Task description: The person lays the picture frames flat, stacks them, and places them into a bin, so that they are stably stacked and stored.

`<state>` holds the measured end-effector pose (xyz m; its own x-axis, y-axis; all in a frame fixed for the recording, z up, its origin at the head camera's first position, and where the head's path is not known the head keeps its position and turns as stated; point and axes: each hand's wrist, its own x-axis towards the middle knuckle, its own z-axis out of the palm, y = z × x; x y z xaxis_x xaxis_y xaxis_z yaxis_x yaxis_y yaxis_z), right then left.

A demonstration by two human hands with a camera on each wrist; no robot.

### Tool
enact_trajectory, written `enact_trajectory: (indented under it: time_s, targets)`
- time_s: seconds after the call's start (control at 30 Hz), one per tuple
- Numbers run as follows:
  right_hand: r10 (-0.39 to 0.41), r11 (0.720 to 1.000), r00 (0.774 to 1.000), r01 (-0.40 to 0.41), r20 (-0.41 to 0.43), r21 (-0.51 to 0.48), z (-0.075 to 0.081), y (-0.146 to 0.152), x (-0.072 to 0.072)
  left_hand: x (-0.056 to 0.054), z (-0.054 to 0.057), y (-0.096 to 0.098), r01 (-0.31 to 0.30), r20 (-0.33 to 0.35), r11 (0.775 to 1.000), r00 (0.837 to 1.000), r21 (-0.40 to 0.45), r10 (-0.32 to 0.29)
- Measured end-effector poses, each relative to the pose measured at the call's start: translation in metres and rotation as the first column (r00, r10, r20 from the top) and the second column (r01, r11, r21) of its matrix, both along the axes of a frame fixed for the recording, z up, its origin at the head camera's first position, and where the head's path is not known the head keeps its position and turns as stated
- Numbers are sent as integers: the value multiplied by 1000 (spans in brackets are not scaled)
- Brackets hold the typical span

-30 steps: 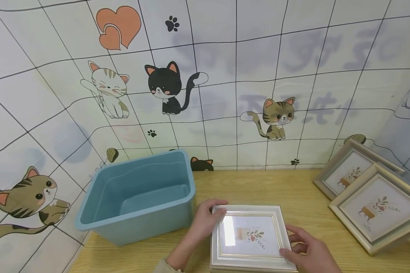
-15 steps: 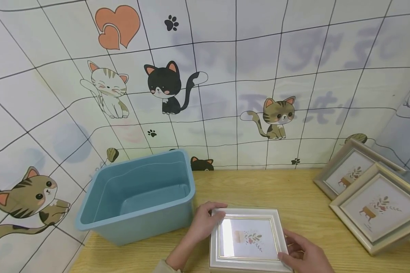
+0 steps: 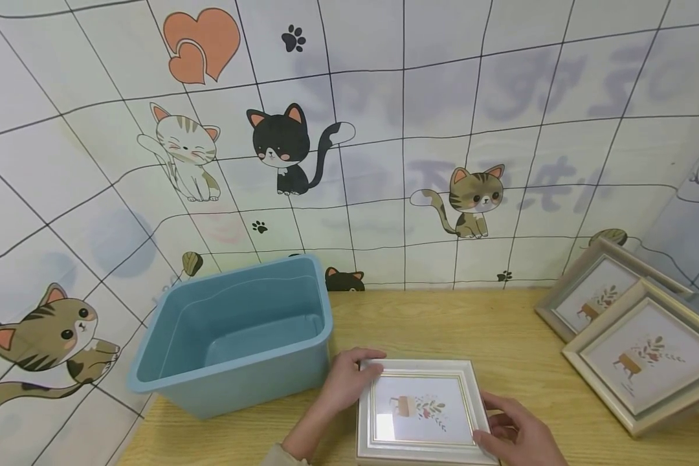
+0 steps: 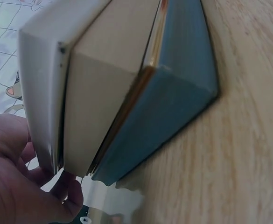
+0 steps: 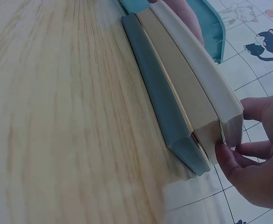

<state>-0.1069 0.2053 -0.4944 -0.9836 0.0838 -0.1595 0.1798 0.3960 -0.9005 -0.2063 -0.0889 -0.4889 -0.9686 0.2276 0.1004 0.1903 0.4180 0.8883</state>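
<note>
A white picture frame [image 3: 425, 408] with thin gold lines and a plant print lies face up at the front of the table. Under it, the left wrist view shows a beige frame [image 4: 103, 79] and, lowest on the wood, a blue frame [image 4: 150, 112], stacked roughly in line. My left hand [image 3: 346, 382] grips the white frame at its far left corner, thumb on the border and fingers round the edge. On the opposite side my right hand [image 3: 521, 430] pinches the right edge, thumb on the near right border; in the right wrist view its fingertips are at the seam above the beige frame.
Left of the stack, close to my left hand, stands a light blue plastic bin [image 3: 233, 375]. Two more picture frames, a rear one [image 3: 594, 294] and a gold-edged front one [image 3: 646, 362], lean at the right. A cat-patterned wall covering [image 3: 378, 162] backs the table [image 3: 437, 317].
The white frame has slid slightly toward me and a little left, its far edge now straighter over the stack. My right hand moved a little left with it; the left hand shifted slightly nearer.
</note>
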Motion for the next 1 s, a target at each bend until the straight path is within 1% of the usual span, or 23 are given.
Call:
enact_trajectory:
  time_s: [0.13,0.27,0.33,0.43,0.5,0.57,0.63,0.7,0.77,0.8,0.87,0.93,0.97,1.0]
  targets:
    - [5,1000,1000,-5,3,3,-1,1,-1,0,-1,-1,5,20,1000,1000,5,-5]
    - [20,1000,1000,-20,17,-6,0,2,-3,0,-1,-2,14,20,1000,1000,2,-14]
    - [64,998,998,-63,26,-29,0,7,-5,-1,-2,-3,18,22,1000,1000,2,-18]
    - [163,983,986,-160,24,-85,0,19,-7,-2,-3,-4,26,15,1000,1000,1,-26]
    - [241,964,971,-240,-12,-115,0,28,-7,-3,-5,-5,34,10,999,999,11,-34]
    - [285,950,957,-289,-49,-121,2,35,-7,-3,-7,-6,38,7,999,999,25,-38]
    - [320,939,938,-333,-134,-89,5,43,-8,-4,-8,-7,37,6,999,999,37,-37]
    - [335,936,918,-350,-212,-37,11,52,-9,-4,-9,-7,33,8,998,999,44,-33]
    - [338,939,890,-339,-306,50,22,65,-11,-4,-10,-6,30,10,998,999,47,-31]
    - [340,940,867,-322,-365,110,28,73,-12,-5,-10,-5,30,13,998,999,48,-31]
    - [317,946,839,-248,-441,208,46,90,-14,-5,-11,-4,30,19,998,999,49,-31]
    - [278,949,812,-150,-513,276,64,108,-16,-5,-11,-2,31,25,998,999,51,-32]
    - [248,953,802,-104,-543,283,73,118,-17,-5,-11,-1,29,30,998,999,51,-31]
    - [216,960,785,-63,-580,272,80,128,-19,-5,-11,-1,29,35,998,999,49,-30]
